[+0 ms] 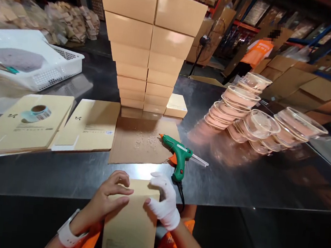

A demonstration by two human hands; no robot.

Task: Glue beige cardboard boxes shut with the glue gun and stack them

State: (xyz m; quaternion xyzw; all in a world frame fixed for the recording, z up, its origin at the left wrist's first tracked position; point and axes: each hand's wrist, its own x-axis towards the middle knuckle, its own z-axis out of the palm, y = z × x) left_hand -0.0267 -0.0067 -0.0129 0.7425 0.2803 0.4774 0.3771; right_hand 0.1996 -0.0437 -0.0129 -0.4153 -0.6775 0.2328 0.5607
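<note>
A tan cardboard box (131, 223) lies in front of me at the table's near edge, its plain face up. My left hand (112, 193), bare and with a white watch at the wrist, rests at the box's left side with fingers apart and curved. On the opposite side, my right hand (165, 201) in a white glove has its thumb and fingers spread over the box's right edge. Neither hand is closed round it. Just beyond the right hand, a green glue gun (181, 153) lies on a cardboard sheet (133, 148), its orange nozzle pointing left.
Stacked tan boxes (148, 59) rise at the back. Flat cartons (91, 128) lie left, one bearing a tape roll (40, 113). A white basket (61, 69) stands far left. Clear plastic containers (238, 104) are piled right. A person in an orange vest (258, 53) stands behind.
</note>
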